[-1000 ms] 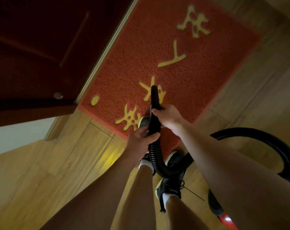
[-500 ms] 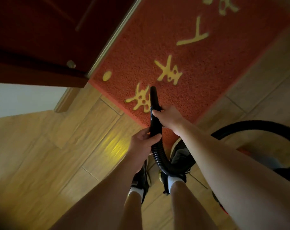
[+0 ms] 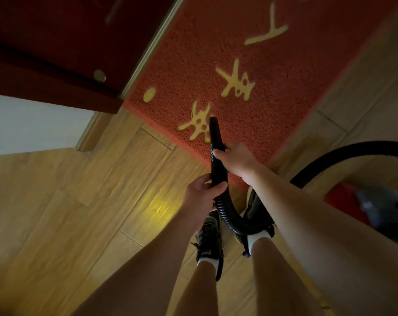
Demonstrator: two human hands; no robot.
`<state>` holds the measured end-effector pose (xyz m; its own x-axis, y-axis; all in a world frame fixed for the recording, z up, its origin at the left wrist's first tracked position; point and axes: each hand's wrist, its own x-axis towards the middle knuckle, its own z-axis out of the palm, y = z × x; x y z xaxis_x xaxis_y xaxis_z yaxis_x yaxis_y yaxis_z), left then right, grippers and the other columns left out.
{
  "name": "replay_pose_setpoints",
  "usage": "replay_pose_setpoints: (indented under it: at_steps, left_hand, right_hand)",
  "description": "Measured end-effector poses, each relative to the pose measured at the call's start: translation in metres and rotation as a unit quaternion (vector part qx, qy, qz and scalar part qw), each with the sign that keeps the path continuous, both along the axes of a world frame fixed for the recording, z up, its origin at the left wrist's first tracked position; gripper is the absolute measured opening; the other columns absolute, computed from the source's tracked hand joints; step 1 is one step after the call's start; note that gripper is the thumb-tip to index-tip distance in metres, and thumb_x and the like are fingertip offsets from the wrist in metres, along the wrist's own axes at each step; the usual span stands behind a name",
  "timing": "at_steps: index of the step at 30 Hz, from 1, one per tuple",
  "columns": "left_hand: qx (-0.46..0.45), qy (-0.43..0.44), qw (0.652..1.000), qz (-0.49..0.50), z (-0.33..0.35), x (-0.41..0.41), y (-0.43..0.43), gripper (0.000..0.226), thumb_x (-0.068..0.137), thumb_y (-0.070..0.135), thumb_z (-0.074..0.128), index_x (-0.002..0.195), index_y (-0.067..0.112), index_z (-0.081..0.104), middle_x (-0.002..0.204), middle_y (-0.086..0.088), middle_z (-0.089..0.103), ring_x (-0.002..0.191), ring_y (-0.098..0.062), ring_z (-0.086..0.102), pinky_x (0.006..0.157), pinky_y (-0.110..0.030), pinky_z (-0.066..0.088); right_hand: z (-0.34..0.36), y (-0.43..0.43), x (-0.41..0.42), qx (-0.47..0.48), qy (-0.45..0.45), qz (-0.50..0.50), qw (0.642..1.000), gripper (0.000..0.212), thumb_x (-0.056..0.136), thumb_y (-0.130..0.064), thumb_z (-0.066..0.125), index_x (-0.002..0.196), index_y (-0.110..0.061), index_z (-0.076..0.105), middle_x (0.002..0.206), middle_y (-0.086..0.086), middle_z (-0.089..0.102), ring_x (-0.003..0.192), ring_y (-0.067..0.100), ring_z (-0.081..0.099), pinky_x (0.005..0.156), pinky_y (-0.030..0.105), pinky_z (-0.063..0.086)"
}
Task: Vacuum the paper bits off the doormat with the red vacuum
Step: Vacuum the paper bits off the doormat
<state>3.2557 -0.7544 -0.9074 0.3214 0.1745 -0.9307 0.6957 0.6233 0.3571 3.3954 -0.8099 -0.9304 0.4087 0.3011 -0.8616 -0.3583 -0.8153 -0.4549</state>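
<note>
The left hand point(image 3: 201, 195) and right hand point(image 3: 236, 159) gripped the black ribbed vacuum hose point(image 3: 223, 206). Its tip pointed at the red bristly doormat point(image 3: 284, 87).

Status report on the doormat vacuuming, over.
Black ribbed vacuum hose gripped by left hand and right hand. Its nozzle over near edge of red textured doormat, at a yellow character. No paper bits visible; nothing in the way.

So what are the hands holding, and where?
The black vacuum hose. The right hand grips it just behind the nozzle; the left hand grips the ribbed part lower down.
</note>
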Motion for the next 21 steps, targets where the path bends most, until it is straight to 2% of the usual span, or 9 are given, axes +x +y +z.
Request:
replay_pose_setpoints:
  at_steps: [4,6,10,13,17,21]
  left_hand:
    - [-0.01,-0.008,0.999,-0.031,-0.002,-0.019,-0.007,0.033,0.09,0.014,0.076,0.121,0.016,0.068,0.092,-0.005,0.075,0.084,-0.024,0.073,0.079,-0.042,0.059]
    - [-0.016,-0.009,0.999,-0.038,-0.002,-0.026,-0.013,0.029,0.09,0.012,0.075,0.118,0.018,0.068,0.094,-0.005,0.076,0.086,-0.023,0.073,0.084,-0.045,0.06]
    - [-0.025,-0.01,0.998,-0.054,0.0,-0.037,-0.028,0.035,0.091,0.012,0.074,0.124,0.014,0.066,0.097,-0.002,0.077,0.084,-0.018,0.073,0.077,-0.037,0.059]
    - [-0.031,-0.018,0.996,-0.077,0.001,-0.042,-0.042,0.036,0.092,0.013,0.072,0.127,0.011,0.065,0.096,-0.001,0.075,0.083,-0.016,0.073,0.079,-0.036,0.061]
    - [-0.039,-0.027,0.993,-0.104,0.004,-0.045,-0.06,0.033,0.094,0.012,0.069,0.126,0.011,0.065,0.094,0.002,0.074,0.085,-0.015,0.071,0.078,-0.034,0.06]
    - [-0.032,-0.023,0.992,-0.123,0.003,-0.047,-0.08,0.034,0.094,0.012,0.07,0.127,0.014,0.066,0.096,0.001,0.074,0.088,-0.017,0.071,0.077,-0.035,0.06]
  right_hand:
    - [-0.001,-0.016,-0.021,-0.008,0.001,-0.031,0.999,0.018,0.098,-0.029,0.059,0.101,-0.014,0.068,0.098,0.012,0.072,0.09,0.027,0.071,0.082,0.046,0.058]
    - [0.0,-0.024,-0.03,-0.012,-0.005,-0.034,0.999,0.022,0.098,-0.03,0.059,0.104,-0.011,0.069,0.098,0.011,0.073,0.089,0.026,0.071,0.082,0.046,0.059]
    - [0.003,-0.044,-0.043,-0.015,-0.01,-0.052,0.998,0.021,0.099,-0.029,0.058,0.101,-0.011,0.068,0.095,0.008,0.071,0.082,0.019,0.068,0.071,0.036,0.056]
    - [0.003,-0.062,-0.05,-0.018,-0.017,-0.06,0.998,0.025,0.099,-0.03,0.058,0.103,-0.007,0.069,0.094,0.009,0.071,0.085,0.024,0.069,0.074,0.04,0.056]
    - [0.0,-0.086,-0.057,-0.014,-0.02,-0.07,0.997,0.021,0.098,-0.028,0.059,0.087,-0.011,0.065,0.079,0.004,0.065,0.075,0.022,0.064,0.063,0.034,0.051]
    - [-0.001,-0.111,-0.062,0.006,-0.021,-0.086,0.996,0.028,0.099,-0.026,0.058,0.102,0.0,0.067,0.085,0.011,0.067,0.078,0.026,0.065,0.068,0.036,0.052]
